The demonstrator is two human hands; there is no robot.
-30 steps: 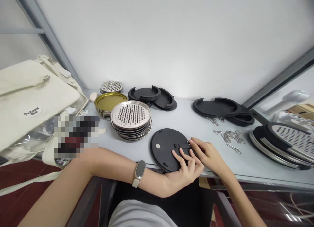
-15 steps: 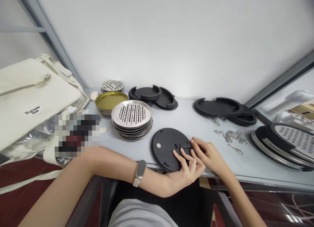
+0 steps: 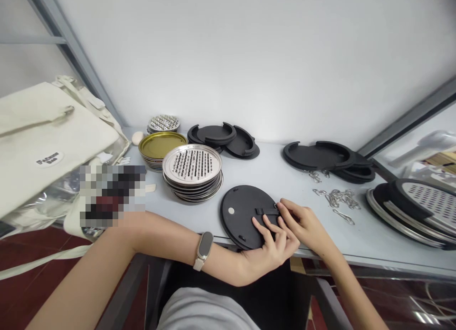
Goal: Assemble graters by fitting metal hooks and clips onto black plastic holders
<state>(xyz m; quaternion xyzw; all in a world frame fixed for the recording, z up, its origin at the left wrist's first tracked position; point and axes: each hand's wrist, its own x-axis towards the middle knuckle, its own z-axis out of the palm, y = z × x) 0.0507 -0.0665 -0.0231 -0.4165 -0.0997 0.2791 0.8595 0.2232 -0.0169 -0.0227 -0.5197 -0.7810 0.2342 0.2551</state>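
Observation:
A black round plate [image 3: 242, 211] lies at the table's front edge, showing a pale dot and a slotted raised strip in its middle. Curled over its near right side, my left hand [image 3: 272, 249] holds the plate with its fingertips on top; the thumb is hidden. My right hand [image 3: 302, 225] is closed in a pinch at the plate's right edge, on a small metal clip [image 3: 275, 206] by the end of the strip. The fingers cover most of that clip. Loose metal clips [image 3: 338, 199] lie in a small heap to the right.
Behind the plate stand a stack of round metal grater discs [image 3: 192, 166] and a stack of gold lids [image 3: 162, 144]. Black open-sided rings [image 3: 212, 134] and more black holders [image 3: 317, 156] lie along the wall. Assembled graters [image 3: 427, 201] sit right, a cream bag [image 3: 50, 125] left.
Both hands keep almost the same hold on the plate and clip. The whole view has shifted very slightly.

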